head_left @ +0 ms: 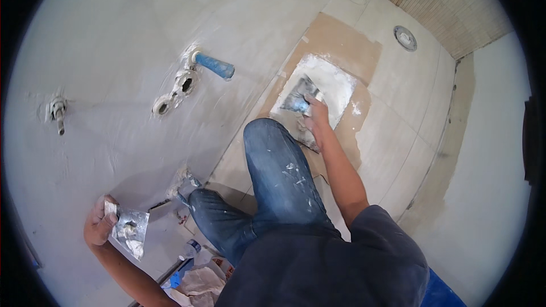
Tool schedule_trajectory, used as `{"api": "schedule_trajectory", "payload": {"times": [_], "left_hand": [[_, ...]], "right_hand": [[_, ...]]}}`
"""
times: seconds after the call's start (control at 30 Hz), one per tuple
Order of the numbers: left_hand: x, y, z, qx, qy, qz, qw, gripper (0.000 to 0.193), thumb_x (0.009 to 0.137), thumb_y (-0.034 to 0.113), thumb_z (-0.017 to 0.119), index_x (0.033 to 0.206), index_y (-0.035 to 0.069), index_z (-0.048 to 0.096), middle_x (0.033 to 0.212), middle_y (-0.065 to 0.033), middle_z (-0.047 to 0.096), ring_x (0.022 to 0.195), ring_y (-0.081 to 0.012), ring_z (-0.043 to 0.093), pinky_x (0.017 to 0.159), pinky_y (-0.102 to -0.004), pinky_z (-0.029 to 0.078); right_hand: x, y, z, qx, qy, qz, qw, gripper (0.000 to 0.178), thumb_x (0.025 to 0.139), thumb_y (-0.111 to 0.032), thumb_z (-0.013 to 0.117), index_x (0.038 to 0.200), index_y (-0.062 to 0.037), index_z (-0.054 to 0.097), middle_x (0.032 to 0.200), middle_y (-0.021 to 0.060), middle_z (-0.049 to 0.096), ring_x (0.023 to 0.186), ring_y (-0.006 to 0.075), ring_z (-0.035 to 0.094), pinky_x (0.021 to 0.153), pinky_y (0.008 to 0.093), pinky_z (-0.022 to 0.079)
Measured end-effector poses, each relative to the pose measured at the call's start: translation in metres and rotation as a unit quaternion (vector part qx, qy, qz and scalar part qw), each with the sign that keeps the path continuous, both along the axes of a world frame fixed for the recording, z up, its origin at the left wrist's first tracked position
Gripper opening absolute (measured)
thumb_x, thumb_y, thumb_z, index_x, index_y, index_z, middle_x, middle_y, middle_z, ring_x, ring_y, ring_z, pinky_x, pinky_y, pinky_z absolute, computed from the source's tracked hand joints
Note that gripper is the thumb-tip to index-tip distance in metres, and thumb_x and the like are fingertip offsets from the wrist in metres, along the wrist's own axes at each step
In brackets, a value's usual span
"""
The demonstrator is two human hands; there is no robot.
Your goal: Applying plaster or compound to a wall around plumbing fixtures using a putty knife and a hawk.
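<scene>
My left hand (pixel 99 224) is closed round a wide metal putty knife (pixel 136 224) at the lower left, near the grey plastered wall (pixel 108 159). A lump of white paste clings to the blade. My right hand (pixel 317 116) grips a second wide putty knife (pixel 298 98), its blade smeared grey and white. That blade is over a paste-covered board (pixel 335 79), and whether it touches cannot be told. The board rests on brown cardboard (pixel 350 42). My bent knees in paint-spotted jeans are between the two hands.
A blue-wrapped pipe stub (pixel 215 65) juts from the wall beside an open pipe hole (pixel 186 84). A valve stem (pixel 58 115) sticks out further left. Pale tiles (pixel 392 119) bear a round metal fitting (pixel 405 38). Crumpled paper (pixel 199 284) lies below my left knee.
</scene>
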State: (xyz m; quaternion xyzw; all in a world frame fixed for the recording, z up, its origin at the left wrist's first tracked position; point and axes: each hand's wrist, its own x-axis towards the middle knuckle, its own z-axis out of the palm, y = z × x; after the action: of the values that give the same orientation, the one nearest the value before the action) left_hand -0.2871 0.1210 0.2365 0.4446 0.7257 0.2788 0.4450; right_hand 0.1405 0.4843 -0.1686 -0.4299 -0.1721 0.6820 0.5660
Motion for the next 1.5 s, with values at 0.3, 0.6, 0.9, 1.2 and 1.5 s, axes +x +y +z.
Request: {"api": "schedule_trajectory", "payload": {"times": [0.3, 0.6, 0.9, 1.2, 1.5], "left_hand": [[-0.001, 0.01, -0.004, 0.005, 0.009, -0.01, 1.0, 0.039, 0.092, 0.036, 0.077, 0.11, 0.007, 0.06, 0.092, 0.0047, 0.054, 0.088, -0.0101, 0.05, 0.079, -0.0264, 0.039], [0.068, -0.028, -0.105, 0.207, -0.222, 0.258, 0.917, 0.036, 0.099, 0.021, 0.071, 0.128, 0.004, 0.058, 0.108, -0.0019, 0.066, 0.097, -0.0119, 0.065, 0.084, -0.0283, 0.054], [0.139, -0.034, -0.17, 0.264, -0.381, 0.348, 0.815, 0.044, 0.102, 0.015, 0.066, 0.139, -0.006, 0.052, 0.122, -0.0118, 0.068, 0.109, -0.0195, 0.068, 0.092, -0.0334, 0.057], [0.133, -0.039, -0.15, 0.221, -0.329, 0.319, 0.861, 0.061, 0.103, 0.017, 0.064, 0.15, -0.013, 0.04, 0.145, -0.0194, 0.057, 0.133, -0.0226, 0.054, 0.112, -0.0321, 0.041], [0.128, -0.046, -0.15, 0.212, -0.359, 0.29, 0.862, 0.056, 0.103, 0.014, 0.065, 0.147, -0.011, 0.043, 0.131, -0.0157, 0.065, 0.114, -0.0185, 0.066, 0.096, -0.0319, 0.055]], "right_hand": [[-0.004, -0.091, 0.1, -0.058, 0.207, 0.297, 0.93, 0.043, 0.113, -0.035, 0.043, 0.149, -0.0113, 0.045, 0.144, 0.0113, 0.06, 0.135, 0.0332, 0.058, 0.107, 0.0651, 0.05], [-0.057, -0.175, 0.173, -0.047, 0.263, 0.425, 0.865, 0.049, 0.111, -0.039, 0.046, 0.148, -0.0081, 0.05, 0.142, 0.0121, 0.061, 0.127, 0.0336, 0.063, 0.101, 0.0629, 0.055], [-0.051, -0.164, 0.212, 0.213, 0.096, 0.506, 0.83, 0.061, 0.107, -0.048, 0.053, 0.13, 0.0081, 0.064, 0.135, 0.0196, 0.066, 0.126, 0.0346, 0.064, 0.101, 0.0505, 0.057], [-0.068, -0.178, 0.34, 0.755, -0.313, 0.445, 0.367, 0.035, 0.088, -0.029, 0.073, 0.121, -0.0203, 0.079, 0.132, 0.0074, 0.07, 0.116, 0.0345, 0.064, 0.101, 0.0476, 0.051], [-0.085, -0.217, 0.344, 0.825, -0.342, 0.393, 0.22, 0.037, 0.082, -0.028, 0.079, 0.119, -0.0307, 0.08, 0.132, -0.0009, 0.069, 0.112, 0.0282, 0.063, 0.097, 0.0459, 0.053]]}}
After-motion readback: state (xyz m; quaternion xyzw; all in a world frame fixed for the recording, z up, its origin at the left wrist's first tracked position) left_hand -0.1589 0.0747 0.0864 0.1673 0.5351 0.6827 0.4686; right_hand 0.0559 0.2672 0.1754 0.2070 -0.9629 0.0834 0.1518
